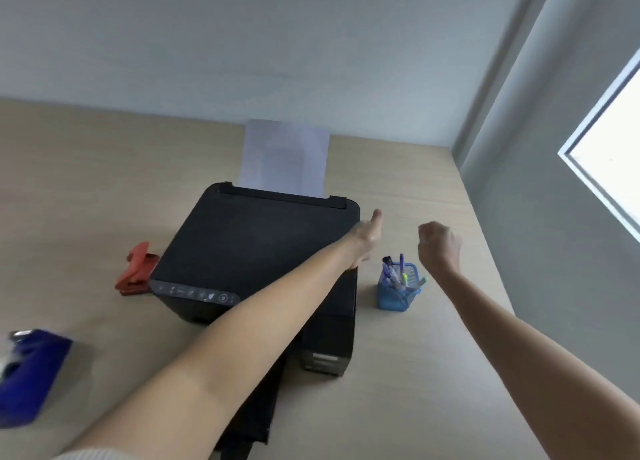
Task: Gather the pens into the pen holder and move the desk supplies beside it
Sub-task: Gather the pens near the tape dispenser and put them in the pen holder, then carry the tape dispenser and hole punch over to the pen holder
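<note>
A blue mesh pen holder stands on the desk right of the printer, with several pens sticking out of it. My left hand reaches across the printer's right edge, fingers curled and thumb raised, holding nothing I can see. My right hand hovers just above and right of the holder, closed in a loose fist. A red hole punch lies left of the printer. A blue tape dispenser sits at the far left near edge, blurred.
A black printer with a white sheet in its feed fills the desk's middle. The wooden desk ends at a grey wall on the right, below a window.
</note>
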A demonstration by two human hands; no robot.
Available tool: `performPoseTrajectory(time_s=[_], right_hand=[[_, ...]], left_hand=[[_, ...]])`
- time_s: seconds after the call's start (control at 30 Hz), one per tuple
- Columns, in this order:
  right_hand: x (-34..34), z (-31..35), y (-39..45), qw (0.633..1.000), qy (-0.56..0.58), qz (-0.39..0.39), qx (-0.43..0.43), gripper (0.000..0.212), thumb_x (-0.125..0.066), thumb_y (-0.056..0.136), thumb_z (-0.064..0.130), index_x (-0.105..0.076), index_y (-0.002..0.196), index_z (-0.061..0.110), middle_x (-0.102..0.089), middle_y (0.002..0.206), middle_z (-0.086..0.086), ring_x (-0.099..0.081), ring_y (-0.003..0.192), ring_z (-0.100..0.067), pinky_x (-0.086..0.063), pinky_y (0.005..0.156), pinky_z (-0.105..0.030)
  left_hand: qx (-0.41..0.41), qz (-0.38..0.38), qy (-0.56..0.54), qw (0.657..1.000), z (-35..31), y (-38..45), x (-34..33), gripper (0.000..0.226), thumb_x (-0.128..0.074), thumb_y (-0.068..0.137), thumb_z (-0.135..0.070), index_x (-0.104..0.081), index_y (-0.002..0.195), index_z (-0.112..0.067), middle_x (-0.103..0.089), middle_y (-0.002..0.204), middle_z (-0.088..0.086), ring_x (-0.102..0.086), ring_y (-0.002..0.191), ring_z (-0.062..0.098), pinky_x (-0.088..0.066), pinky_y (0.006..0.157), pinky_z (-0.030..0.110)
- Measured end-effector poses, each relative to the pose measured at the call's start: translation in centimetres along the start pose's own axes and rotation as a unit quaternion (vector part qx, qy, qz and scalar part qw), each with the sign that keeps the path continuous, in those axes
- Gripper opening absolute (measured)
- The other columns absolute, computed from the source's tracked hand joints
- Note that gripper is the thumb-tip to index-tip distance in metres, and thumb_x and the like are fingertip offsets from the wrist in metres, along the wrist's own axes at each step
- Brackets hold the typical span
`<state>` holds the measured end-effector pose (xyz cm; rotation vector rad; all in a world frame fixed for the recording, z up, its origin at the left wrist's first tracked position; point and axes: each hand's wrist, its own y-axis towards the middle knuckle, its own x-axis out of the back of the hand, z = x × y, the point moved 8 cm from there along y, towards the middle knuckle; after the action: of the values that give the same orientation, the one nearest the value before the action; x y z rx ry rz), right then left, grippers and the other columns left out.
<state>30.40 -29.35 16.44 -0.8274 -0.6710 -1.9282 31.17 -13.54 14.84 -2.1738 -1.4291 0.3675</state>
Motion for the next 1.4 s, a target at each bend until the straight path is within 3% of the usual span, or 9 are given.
performPoseTrajectory(time_s=[0.17,0.4,0.53,0.63,0.8,0.93,1.07,1.23,1.4], right_hand=[[-5.3,12.6,-3.0,0.993,0.05,0.046,0.094,0.022,-0.048,0.082,0.005,-0.07,0.083,0.008,-0.068,0.086,-0.027,-0.059,0.082,-0.043,-0.037,0.064,-0.032],[-15.7,27.8,-10.1,0.965,0.12,0.14,0.184,0.02,-0.051,0.088,0.01,-0.071,0.094,0.009,-0.073,0.093,-0.014,-0.062,0.084,-0.025,-0.038,0.075,-0.022],[-23.2,35.4,-15.2,0.947,0.125,0.206,0.215,0.022,-0.051,0.087,0.008,-0.071,0.098,0.008,-0.073,0.098,-0.011,-0.061,0.086,-0.019,-0.04,0.076,-0.021],[-29.2,39.4,-18.4,0.935,0.104,0.266,0.21,0.025,-0.05,0.087,0.006,-0.069,0.102,0.005,-0.071,0.104,-0.014,-0.064,0.097,-0.027,-0.046,0.077,-0.025],[-38.2,40.5,-21.9,0.928,0.008,0.362,0.088,0.02,-0.05,0.088,0.008,-0.06,0.094,-0.009,-0.061,0.099,-0.021,-0.062,0.095,-0.034,-0.047,0.068,-0.031],[-42.7,39.7,-23.7,0.914,0.001,0.405,0.02,0.015,-0.048,0.089,0.007,-0.059,0.1,0.004,-0.06,0.099,-0.017,-0.066,0.098,-0.027,-0.052,0.073,-0.03],[-44.4,38.3,-24.8,0.859,0.184,0.453,-0.153,0.022,-0.047,0.091,-0.002,-0.043,0.106,0.012,-0.047,0.076,-0.006,-0.059,0.062,-0.019,-0.05,0.037,-0.016],[-44.1,39.3,-23.5,0.878,0.171,0.42,-0.154,0.035,-0.067,0.075,-0.002,-0.047,0.104,0.004,-0.055,0.112,-0.013,-0.068,0.086,-0.03,-0.061,0.077,-0.046],[-38.3,42.9,-21.0,0.874,0.208,0.434,-0.067,0.02,-0.07,0.075,-0.001,-0.063,0.092,-0.006,-0.065,0.087,-0.017,-0.07,0.067,-0.032,-0.06,0.078,-0.048]], left_hand=[[-0.111,-0.062,-0.012,0.992,-0.2,-6.9,12.7,0.064,-0.025,0.102,-0.047,-0.039,0.142,0.001,-0.052,0.118,0.013,-0.052,0.111,0.025,-0.041,0.095,0.037],[-0.123,-0.252,0.037,0.959,11.3,-15.2,32.4,0.023,-0.044,0.099,-0.027,-0.059,0.09,-0.012,-0.064,0.082,0.002,-0.063,0.072,0.017,-0.046,0.064,0.028],[0.002,-0.451,0.248,0.857,21.3,-21.2,43.5,0.034,-0.062,0.089,-0.025,-0.059,0.116,-0.005,-0.063,0.113,0.014,-0.058,0.106,0.031,-0.05,0.091,0.039],[0.164,-0.478,0.296,0.811,29.1,-24.8,48.5,0.064,-0.071,0.081,-0.034,-0.043,0.13,-0.003,-0.048,0.13,0.019,-0.047,0.122,0.037,-0.047,0.094,0.043],[0.211,-0.388,0.267,0.857,35.6,-25.0,51.4,0.029,-0.073,0.077,-0.029,-0.066,0.096,-0.008,-0.058,0.086,0.004,-0.058,0.075,0.027,-0.044,0.062,0.028],[0.18,-0.401,0.267,0.858,36.4,-24.5,52.5,0.018,-0.073,0.071,-0.027,-0.067,0.077,-0.011,-0.056,0.066,-0.003,-0.057,0.061,0.023,-0.035,0.047,0.022],[0.145,-0.413,0.275,0.856,36.7,-24.7,53.5,0.023,-0.07,0.071,-0.027,-0.051,0.063,-0.017,-0.05,0.063,-0.003,-0.049,0.056,0.02,-0.028,0.043,0.023],[0.131,-0.407,0.098,0.899,37.8,-26.1,54.9,0.037,-0.072,0.064,-0.036,-0.056,0.065,-0.003,-0.049,0.06,0.004,-0.049,0.059,0.022,-0.032,0.056,0.027],[0.026,-0.444,0.041,0.895,30.9,-28.2,54.1,0.046,-0.07,0.057,-0.04,-0.03,0.05,-0.017,-0.03,0.054,-0.001,-0.032,0.056,0.022,-0.022,0.055,0.029]])
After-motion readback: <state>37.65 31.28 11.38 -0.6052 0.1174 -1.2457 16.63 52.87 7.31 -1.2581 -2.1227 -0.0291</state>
